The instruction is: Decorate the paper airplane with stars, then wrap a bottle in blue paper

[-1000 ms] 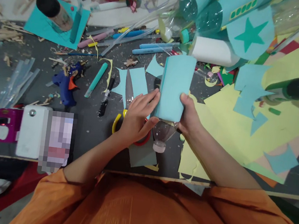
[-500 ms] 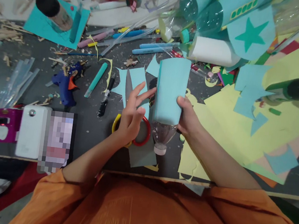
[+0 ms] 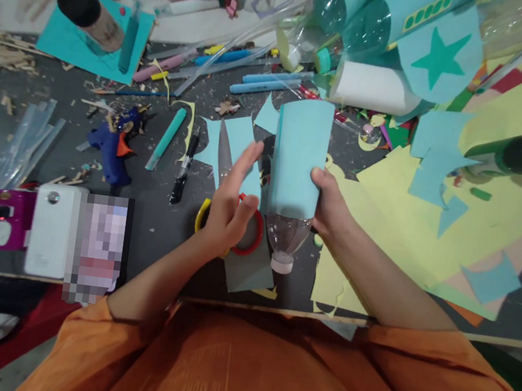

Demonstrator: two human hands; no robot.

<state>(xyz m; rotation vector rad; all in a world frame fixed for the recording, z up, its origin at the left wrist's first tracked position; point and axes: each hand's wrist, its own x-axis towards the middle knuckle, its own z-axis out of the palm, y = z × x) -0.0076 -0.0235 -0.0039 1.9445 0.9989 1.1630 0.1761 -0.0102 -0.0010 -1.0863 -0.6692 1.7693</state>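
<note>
My right hand [image 3: 334, 201] grips a clear plastic bottle [image 3: 287, 233] from its right side, thumb in front, the other fingers hidden behind. Light blue paper [image 3: 300, 156] wraps the bottle's body, and its white cap points down towards me. Just left of the bottle, my left hand [image 3: 233, 208] is held apart from it with fingers stretched out and nothing in them. Under that hand lie scissors [image 3: 256, 233] with red and yellow handles, partly covered. Their blades rest beside light blue paper scraps [image 3: 242, 133].
To the left are a blue glue gun [image 3: 111, 152], a teal marker [image 3: 166, 139], a black pen [image 3: 184, 170], a white power bank [image 3: 53, 230] and glue sticks [image 3: 18, 159]. Yellow paper [image 3: 396, 218] covers the right side. Paper-covered bottles [image 3: 381, 26] and a white roll [image 3: 374, 87] lie at the back.
My left hand has drawn slightly away from the bottle, its spread fingers now closer together and stretched upward. My right hand and the bottle have barely moved.
</note>
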